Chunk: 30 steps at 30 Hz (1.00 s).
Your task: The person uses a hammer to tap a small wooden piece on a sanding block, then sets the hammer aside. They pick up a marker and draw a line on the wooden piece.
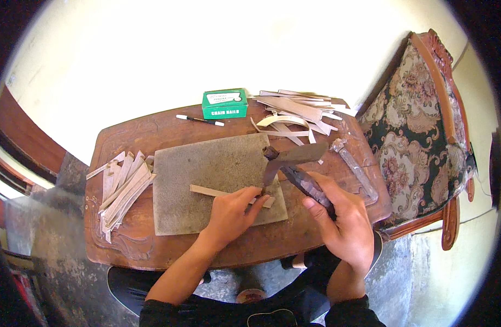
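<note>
Near the middle of the frame, the left hand (231, 215) is bending down over a pale strip (207, 191), which is lying across the grey slab (207, 163). Its thumb and forefinger are almost meeting — whether they are pinching the strip or something small, I cannot tell; probably they are keeping the work steady. Right of centre, the right hand (345, 223) is closing firmly around the handle of a dark hammer (310, 188), its head hanging just above those fingers, perhaps for good aim. The slab is covering the middle of the worktop (136, 245), seemingly as a hard base. Loose strips (128, 188) are lying at its left — others (299, 106) are spreading at upper right, beside a green box (225, 103), probably for leaving the slab free.
</note>
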Tool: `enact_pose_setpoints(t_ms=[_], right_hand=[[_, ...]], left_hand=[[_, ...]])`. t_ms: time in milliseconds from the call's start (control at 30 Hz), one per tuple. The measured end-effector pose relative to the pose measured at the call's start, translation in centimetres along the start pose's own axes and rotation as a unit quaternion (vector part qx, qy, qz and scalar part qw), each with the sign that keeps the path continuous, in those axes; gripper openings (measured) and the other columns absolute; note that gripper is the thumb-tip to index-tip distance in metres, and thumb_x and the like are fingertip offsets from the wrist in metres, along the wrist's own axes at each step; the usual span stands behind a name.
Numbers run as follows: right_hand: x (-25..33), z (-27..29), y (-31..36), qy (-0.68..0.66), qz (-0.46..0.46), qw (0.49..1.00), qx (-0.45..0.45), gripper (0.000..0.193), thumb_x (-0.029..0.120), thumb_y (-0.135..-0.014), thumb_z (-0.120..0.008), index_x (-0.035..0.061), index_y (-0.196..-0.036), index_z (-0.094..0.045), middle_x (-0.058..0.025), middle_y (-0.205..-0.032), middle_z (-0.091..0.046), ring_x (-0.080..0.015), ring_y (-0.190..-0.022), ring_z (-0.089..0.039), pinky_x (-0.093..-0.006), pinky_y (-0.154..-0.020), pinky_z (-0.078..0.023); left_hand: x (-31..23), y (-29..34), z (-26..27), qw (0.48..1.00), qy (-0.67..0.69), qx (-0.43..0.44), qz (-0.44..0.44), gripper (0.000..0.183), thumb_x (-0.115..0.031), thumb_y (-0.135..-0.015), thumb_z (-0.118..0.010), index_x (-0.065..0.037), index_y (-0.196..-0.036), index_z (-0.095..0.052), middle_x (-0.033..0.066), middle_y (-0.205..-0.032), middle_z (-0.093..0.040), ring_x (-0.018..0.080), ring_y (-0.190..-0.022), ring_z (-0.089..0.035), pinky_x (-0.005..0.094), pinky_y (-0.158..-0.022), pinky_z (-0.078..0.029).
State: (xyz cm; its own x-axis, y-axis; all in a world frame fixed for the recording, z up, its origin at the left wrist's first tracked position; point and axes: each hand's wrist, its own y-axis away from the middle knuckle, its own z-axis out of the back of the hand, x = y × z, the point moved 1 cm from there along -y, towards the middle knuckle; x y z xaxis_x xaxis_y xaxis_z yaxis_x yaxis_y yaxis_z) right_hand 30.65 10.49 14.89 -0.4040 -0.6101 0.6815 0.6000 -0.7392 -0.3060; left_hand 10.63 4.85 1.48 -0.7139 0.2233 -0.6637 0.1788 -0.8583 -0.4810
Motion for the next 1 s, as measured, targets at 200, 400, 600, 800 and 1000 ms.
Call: enact_pose_setpoints(t_ms=[200, 400, 600, 800, 1000], right_hand=[[0.4, 0.3, 0.0, 0.016, -0.012, 1.0, 0.01, 0.037, 0.016, -0.095, -0.07, 0.003, -0.129, -0.062, -0.0234, -0.094, -0.07, -0.0421, -0.083, -0.07, -0.0444, -0.071, -0.053], [0.9, 0.4, 0.1, 0.005, -0.031, 0.999, -0.008, 0.034, 0.016, -0.095, -0.07, 0.0029, -0.126, -0.062, -0.0236, -0.093, -0.07, -0.0439, -0.084, -0.069, -0.0467, -0.071, -0.053], [0.1, 0.4, -0.1, 0.02, -0.016, 1.0, 0.006, 0.033, 0.018, -0.096, -0.069, 0.0034, -0.125, -0.063, -0.0231, -0.092, -0.07, -0.0435, -0.083, -0.069, -0.0455, -0.07, -0.053], [-0.2, 0.1, -0.1, 0.012, -0.036, 0.999, 0.017, 0.034, 0.019, -0.096, -0.069, 0.0033, -0.125, -0.063, -0.023, -0.089, -0.07, -0.0438, -0.081, -0.069, -0.0454, -0.069, -0.053], [-0.6, -0.2, -0.1, 0.011, -0.021, 1.0, 0.0, 0.031, 0.02, -0.096, -0.069, 0.003, -0.122, -0.063, -0.0227, -0.082, -0.067, -0.044, -0.075, -0.067, -0.0467, -0.065, -0.051]], left_hand=[[-0.1, -0.1, -0.1, 1.0, 0.007, -0.009, -0.008, 0.017, -0.018, -0.09, -0.077, -0.003, -0.096, -0.07, 0.0142, -0.085, -0.074, 0.0283, -0.065, -0.071, 0.0369, -0.057, -0.055], [-0.1, 0.0, 0.1, 1.0, 0.013, -0.004, 0.002, 0.017, -0.017, -0.09, -0.077, -0.002, -0.096, -0.07, 0.0147, -0.086, -0.074, 0.0277, -0.064, -0.072, 0.0364, -0.057, -0.056], [-0.2, -0.2, 0.0, 1.0, 0.016, -0.007, 0.003, 0.017, -0.016, -0.09, -0.078, -0.002, -0.095, -0.069, 0.0146, -0.086, -0.074, 0.0269, -0.063, -0.071, 0.0358, -0.056, -0.055], [0.0, 0.1, 0.0, 1.0, 0.012, 0.007, 0.023, 0.018, -0.016, -0.09, -0.078, -0.002, -0.096, -0.069, 0.0149, -0.087, -0.074, 0.028, -0.066, -0.072, 0.0365, -0.057, -0.056], [-0.2, -0.1, -0.1, 1.0, -0.003, -0.007, -0.007, 0.018, -0.017, -0.09, -0.078, -0.003, -0.096, -0.069, 0.0147, -0.085, -0.073, 0.029, -0.066, -0.072, 0.0367, -0.057, -0.055]])
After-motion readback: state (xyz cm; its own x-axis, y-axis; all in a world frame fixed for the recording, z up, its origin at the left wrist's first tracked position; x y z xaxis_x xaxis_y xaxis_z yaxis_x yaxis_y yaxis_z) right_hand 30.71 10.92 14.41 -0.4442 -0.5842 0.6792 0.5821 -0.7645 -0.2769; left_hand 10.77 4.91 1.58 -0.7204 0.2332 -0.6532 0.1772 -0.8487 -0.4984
